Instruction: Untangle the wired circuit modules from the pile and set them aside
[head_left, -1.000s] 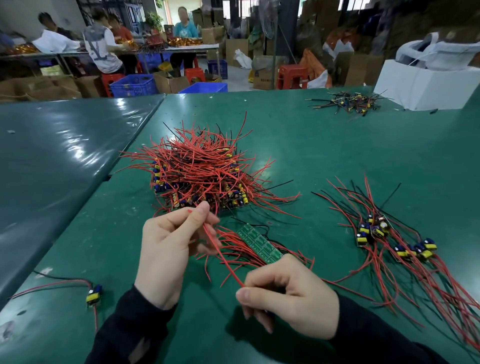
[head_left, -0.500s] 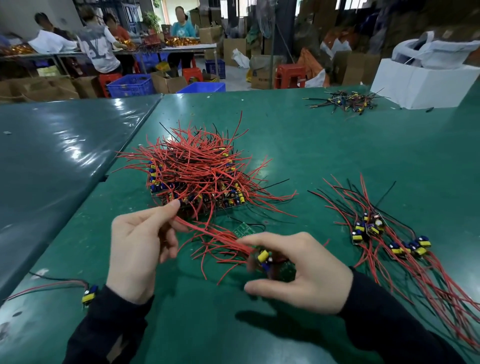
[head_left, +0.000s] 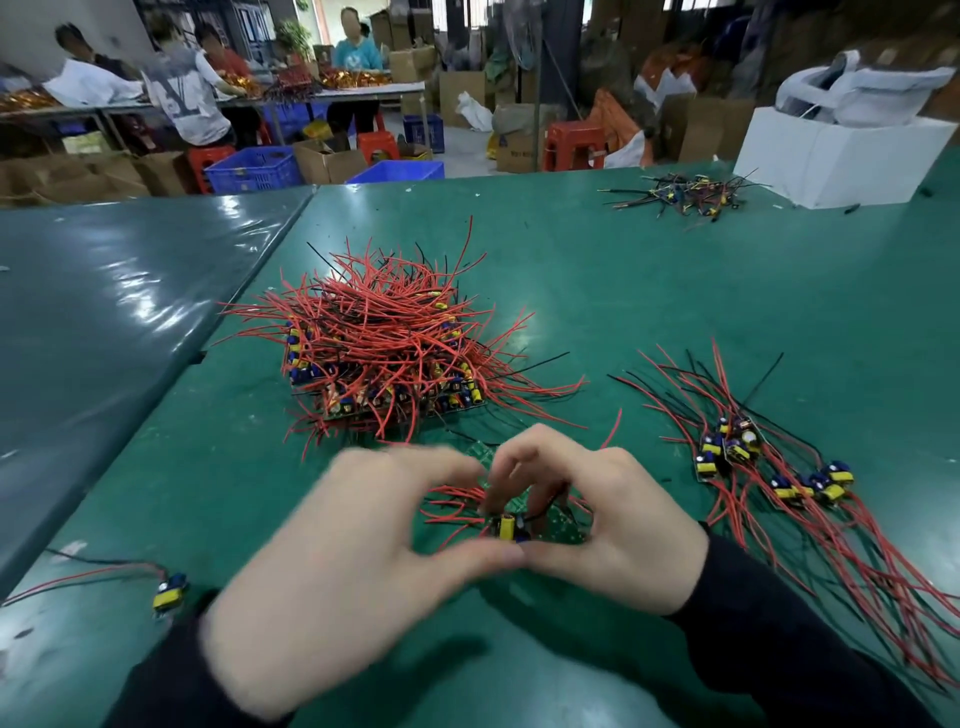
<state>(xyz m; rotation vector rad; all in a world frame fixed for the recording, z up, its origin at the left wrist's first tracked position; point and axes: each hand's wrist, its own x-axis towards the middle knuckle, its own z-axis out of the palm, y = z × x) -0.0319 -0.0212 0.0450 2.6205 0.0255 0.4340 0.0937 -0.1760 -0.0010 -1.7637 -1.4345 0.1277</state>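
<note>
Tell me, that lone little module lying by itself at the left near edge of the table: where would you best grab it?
Probably by its yellow-and-blue body, from above. The lone module lies on the green table with nothing close around it, so fingers can pinch the blocky body from above. Its thin red and black wires trail off leftward, and pulling those would likely strain the joints.

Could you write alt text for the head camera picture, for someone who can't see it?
Two hands, left hand and right hand, meet around a wired module on a green table. Behind them sits a pile of red-wired modules; sorted modules lie to the right, and a lone module to the left.
</note>
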